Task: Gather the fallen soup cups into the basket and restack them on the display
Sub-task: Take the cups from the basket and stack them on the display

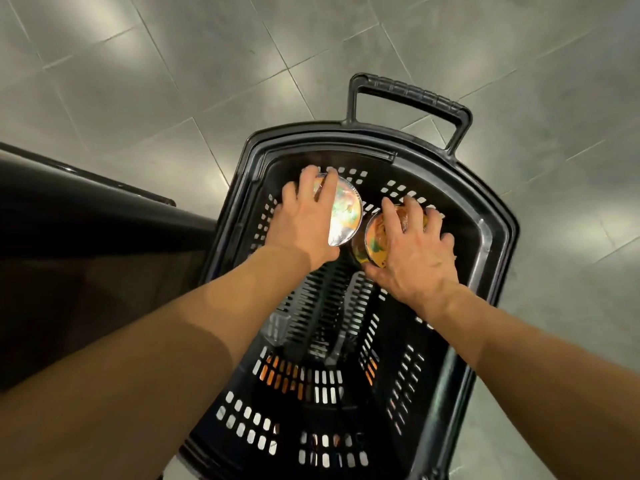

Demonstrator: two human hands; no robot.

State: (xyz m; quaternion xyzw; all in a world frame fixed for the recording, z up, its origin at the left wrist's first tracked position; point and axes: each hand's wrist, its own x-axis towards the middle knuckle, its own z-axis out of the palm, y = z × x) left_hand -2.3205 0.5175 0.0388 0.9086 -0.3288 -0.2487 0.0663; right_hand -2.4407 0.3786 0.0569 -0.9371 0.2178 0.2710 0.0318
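Left hand (304, 220) grips foil-lidded soup cup (346, 213); right hand (412, 251) grips orange soup cup (372, 237). Both cups tilted, round ends facing each other, just beside one another near basket's (498, 216) far edge. Judged: setting down inside comes next.

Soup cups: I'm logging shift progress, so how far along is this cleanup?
Done: no cups lie on the tiled floor in view. In hand: the left hand grips a foil-lidded soup cup and the right hand grips an orange soup cup, both inside the black basket. Left: restacking, since no display stack shows here.
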